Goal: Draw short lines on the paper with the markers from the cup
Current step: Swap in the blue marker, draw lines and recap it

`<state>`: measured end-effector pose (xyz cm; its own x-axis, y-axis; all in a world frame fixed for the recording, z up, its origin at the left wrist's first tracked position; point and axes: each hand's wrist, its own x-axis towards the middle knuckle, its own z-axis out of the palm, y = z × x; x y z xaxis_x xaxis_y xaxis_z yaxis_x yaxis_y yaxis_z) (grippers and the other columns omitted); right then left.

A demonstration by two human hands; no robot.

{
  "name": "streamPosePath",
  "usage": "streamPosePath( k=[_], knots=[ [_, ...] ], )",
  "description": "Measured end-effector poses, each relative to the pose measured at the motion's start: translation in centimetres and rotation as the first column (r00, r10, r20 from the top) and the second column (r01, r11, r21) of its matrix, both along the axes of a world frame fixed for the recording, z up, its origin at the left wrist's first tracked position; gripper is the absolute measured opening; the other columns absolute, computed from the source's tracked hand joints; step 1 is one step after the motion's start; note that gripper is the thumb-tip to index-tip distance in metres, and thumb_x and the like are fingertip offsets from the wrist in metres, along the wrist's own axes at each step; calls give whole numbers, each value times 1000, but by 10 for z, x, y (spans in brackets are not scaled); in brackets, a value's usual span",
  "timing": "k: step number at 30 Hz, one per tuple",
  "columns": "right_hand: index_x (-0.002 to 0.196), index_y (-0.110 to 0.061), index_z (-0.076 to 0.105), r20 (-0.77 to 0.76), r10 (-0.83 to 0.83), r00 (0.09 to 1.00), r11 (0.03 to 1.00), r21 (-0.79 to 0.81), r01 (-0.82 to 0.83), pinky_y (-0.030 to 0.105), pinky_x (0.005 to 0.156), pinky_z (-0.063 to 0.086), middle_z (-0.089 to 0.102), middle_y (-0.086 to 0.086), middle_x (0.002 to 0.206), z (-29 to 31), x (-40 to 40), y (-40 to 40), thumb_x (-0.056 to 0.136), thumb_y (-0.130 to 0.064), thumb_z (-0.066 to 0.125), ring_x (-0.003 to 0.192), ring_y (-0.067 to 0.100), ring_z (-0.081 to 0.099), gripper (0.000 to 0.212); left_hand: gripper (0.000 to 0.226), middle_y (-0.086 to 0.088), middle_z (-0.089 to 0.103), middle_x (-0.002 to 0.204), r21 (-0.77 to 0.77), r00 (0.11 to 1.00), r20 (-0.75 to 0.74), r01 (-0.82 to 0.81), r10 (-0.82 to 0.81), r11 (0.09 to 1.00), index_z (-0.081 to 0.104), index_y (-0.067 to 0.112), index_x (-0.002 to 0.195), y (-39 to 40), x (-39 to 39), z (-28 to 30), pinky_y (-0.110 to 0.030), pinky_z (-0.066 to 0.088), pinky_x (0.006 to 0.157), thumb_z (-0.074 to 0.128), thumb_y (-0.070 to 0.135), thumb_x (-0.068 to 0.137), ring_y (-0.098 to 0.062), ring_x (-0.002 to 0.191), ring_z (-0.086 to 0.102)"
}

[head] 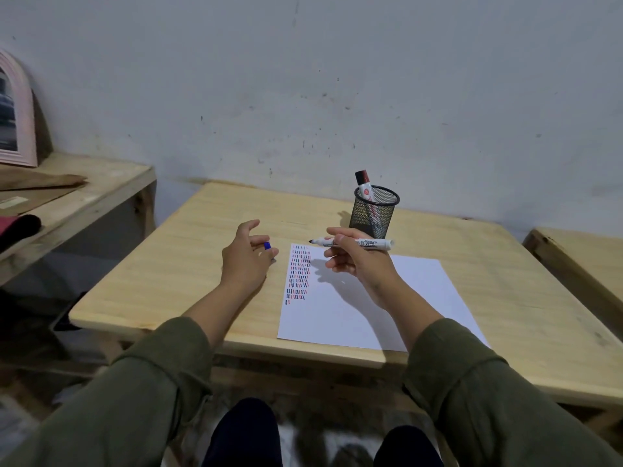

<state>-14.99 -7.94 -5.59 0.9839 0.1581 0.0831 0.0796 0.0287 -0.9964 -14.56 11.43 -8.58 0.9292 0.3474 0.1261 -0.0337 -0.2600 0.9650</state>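
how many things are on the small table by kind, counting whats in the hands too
markers: 2 (uncapped one in the right hand, red-capped one in the cup)
blue cap in the left hand: 1
mesh cup: 1
paper: 1
total: 5

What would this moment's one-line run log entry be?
right hand: holds uncapped marker above paper | left hand: holds blue cap | mesh cup: red marker inside

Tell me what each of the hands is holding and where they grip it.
Right hand holds an uncapped marker around its mid-barrel. Left hand pinches a small blue cap in its fingertips.
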Motion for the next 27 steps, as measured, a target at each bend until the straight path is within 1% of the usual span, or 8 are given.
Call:
streamPosePath(
  k=[2, 4, 6, 8, 10, 12, 17, 27],
  knots=[
    [92, -12, 68, -13, 19, 1000, 1000, -17, -19, 25, 62, 51, 66, 12, 78, -1, -4, 1, 92, -13, 54, 64, 21, 61, 14, 62, -9, 55, 129, 41, 1000, -4, 1, 0, 999, 40, 15, 136, 0, -8, 0, -2, 45, 53, 67, 6, 81, -20, 117, 55],
    [84, -10, 67, -7, 36, 999, 998, -44, -36, 24, 58, 49, 64, 12, 73, -3, -9, 2, 90, -14, 59, 58, 19, 59, 10, 62, -7, 52, 134, 152, 1000, 3, 6, -7, 988, 40, 16, 137, 1, -19, -2, -1, 43, 69, 68, 11, 81, -19, 124, 51],
    [78, -10, 65, 4, 36, 999, 997, -73, -36, 24, 53, 45, 62, 9, 65, -7, -12, 4, 88, -15, 63, 50, 16, 54, 11, 60, -5, 51, 136, 268, 999, 28, 9, -17, 963, 42, 18, 135, 3, -32, -2, -15, 40, 88, 69, 16, 81, -16, 122, 52],
    [78, -9, 64, 3, 35, 999, 996, -87, -35, 24, 49, 42, 60, 7, 58, -10, -15, 6, 87, -12, 63, 46, 16, 51, 10, 57, -2, 54, 133, 352, 999, 17, 39, -48, 935, 46, 19, 132, 4, -46, -1, -20, 38, 90, 69, 21, 81, -13, 117, 54],
    [84, -8, 65, -15, 44, 999, 995, -94, -45, 25, 48, 41, 60, 6, 57, -12, -19, 9, 86, -9, 62, 49, 17, 51, 3, 58, 1, 59, 129, 426, 992, -55, 124, -111, 896, 47, 21, 131, 4, -60, -1, -20, 38, 92, 70, 27, 78, -11, 117, 55],
    [91, -4, 66, -44, 49, 998, 994, -99, -53, 24, 49, 41, 60, 8, 61, -14, -24, 13, 83, -8, 64, 51, 17, 51, 9, 65, 2, 60, 129, 476, 973, -147, 229, -180, 849, 45, 23, 132, 5, -72, -2, -22, 38, 96, 73, 34, 74, -11, 119, 56],
    [82, -2, 67, -37, 25, 999, 986, -165, -30, 16, 45, 38, 57, 1, 55, -21, -32, 17, 83, -11, 65, 47, 7, 48, 9, 77, 5, 55, 137, 516, 948, -205, 315, -242, 797, 40, 25, 137, 7, -83, -3, -21, 36, 96, 75, 41, 70, -9, 126, 51],
    [72, -13, 63, 15, -6, 1000, 962, -274, 10, 20, 51, 40, 59, -6, 54, -28, -38, 20, 85, -19, 59, 46, 1, 51, 15, 81, 6, 57, 135, 513, 956, -191, 290, -223, 808, 40, 25, 136, 8, -84, -3, -28, 41, 100, 77, 42, 66, -11, 123, 53]
  ],
)
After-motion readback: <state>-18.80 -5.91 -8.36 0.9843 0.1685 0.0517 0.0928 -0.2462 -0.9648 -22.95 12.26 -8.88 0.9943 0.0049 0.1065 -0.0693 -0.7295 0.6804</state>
